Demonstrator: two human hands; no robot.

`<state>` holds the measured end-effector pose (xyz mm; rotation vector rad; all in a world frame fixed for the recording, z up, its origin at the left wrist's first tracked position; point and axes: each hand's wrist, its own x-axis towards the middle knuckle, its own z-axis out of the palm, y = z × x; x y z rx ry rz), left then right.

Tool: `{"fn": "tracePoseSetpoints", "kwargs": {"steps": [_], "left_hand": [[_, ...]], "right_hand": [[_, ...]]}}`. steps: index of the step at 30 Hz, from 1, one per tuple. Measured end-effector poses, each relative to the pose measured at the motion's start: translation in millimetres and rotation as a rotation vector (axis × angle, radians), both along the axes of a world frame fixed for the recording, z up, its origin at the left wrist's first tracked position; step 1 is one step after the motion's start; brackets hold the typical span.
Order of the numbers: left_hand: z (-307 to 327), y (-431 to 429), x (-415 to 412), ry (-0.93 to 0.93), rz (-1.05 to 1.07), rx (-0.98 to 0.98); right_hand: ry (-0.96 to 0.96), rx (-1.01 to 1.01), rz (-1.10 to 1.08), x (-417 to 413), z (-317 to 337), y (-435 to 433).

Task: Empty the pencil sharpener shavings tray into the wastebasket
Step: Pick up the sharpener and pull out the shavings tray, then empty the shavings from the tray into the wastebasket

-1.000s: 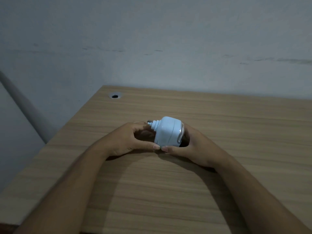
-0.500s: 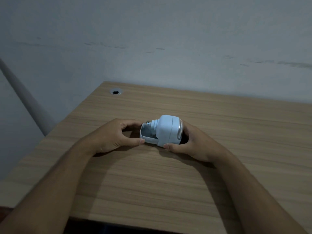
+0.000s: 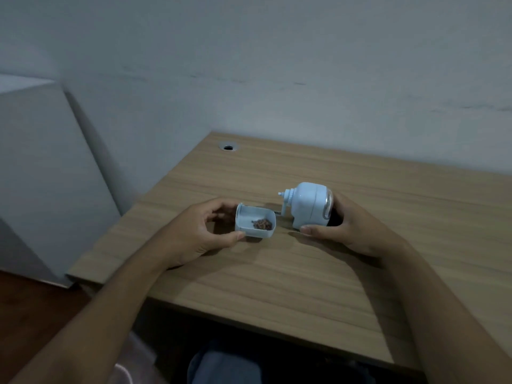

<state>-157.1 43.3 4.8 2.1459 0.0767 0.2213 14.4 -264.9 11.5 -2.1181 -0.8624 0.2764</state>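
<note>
Our left hand (image 3: 194,231) pinches the light, rigid shavings tray (image 3: 255,224) by its walls; our right hand (image 3: 343,228) grips the sharpener body (image 3: 307,206).

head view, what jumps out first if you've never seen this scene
The pale blue pencil sharpener stands out mid-desk, steadied by the right hand. Just to its left the left hand holds the pulled-out shavings tray, apart from the body, with a small brown heap of shavings in its right end. The wooden desk is otherwise bare, save a cable hole at its far left corner.
</note>
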Motion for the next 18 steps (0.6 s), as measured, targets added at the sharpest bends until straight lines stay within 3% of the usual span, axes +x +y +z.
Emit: {"fn": "tracePoseSetpoints", "kwargs": {"steps": [13,18], "left_hand": [[-11.5,0.2,-77.0,-0.03,0.064,-0.057],[-19.1,-4.3,-109.1,-0.086,0.06,-0.182]], "right_hand": [[0.14,0.452,-0.453,-89.6,-24.3,-20.0],[0.132,0.357,-0.331,-158.6,-22.3,0.0]]}}
